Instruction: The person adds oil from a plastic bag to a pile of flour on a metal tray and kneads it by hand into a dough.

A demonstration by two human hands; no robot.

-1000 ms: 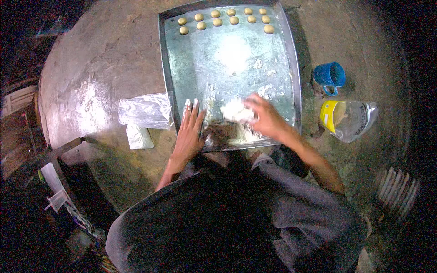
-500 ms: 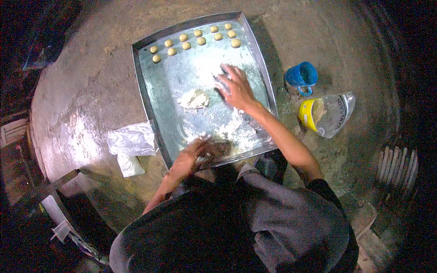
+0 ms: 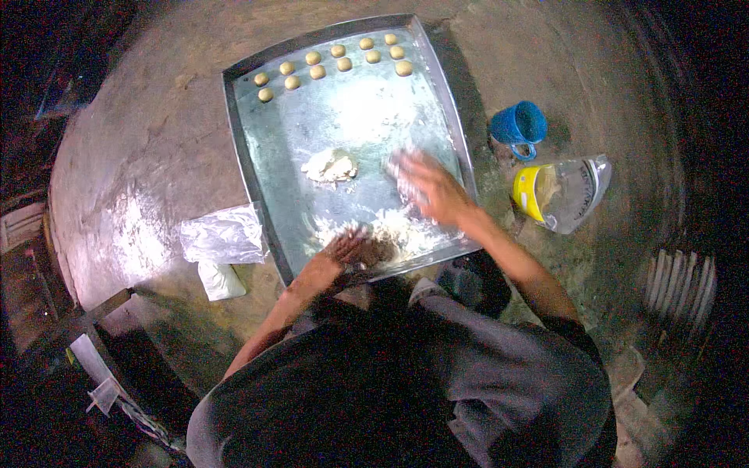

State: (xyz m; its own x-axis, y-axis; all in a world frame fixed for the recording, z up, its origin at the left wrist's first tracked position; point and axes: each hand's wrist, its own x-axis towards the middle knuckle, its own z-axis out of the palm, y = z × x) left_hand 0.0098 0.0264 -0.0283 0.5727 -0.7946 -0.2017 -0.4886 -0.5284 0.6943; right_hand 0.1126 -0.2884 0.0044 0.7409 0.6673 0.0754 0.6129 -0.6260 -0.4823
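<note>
A large metal tray (image 3: pixel 248 168) with raised sides lies in front of me. Several small round dough balls (image 3: pixel 344 65) sit in rows along its far end, and a pale, rough dough lump (image 3: pixel 331 166) rests near the middle. Loose white flour (image 3: pixel 413 234) is heaped toward the near edge. At the left side of that flour, my left hand (image 3: pixel 343 253) lies low with its fingers stretched out, partly in shadow. My right hand (image 3: pixel 433 191) is over the right part of the tray, fingers extended and smeared by motion; nothing shows in it.
Right of the tray stand a blue mug (image 3: pixel 516 129) and a yellow-banded clear plastic bag (image 3: pixel 558 195). On the left lie a crumpled clear plastic sheet (image 3: pixel 225 234) and a small white bag (image 3: pixel 221 281). Slatted pieces (image 3: pixel 680 288) stand farther right on the floor.
My right hand has come nearer and to the right, away from the dough lump. Flour at the near edge looks more gathered. My left hand has shifted only slightly.
</note>
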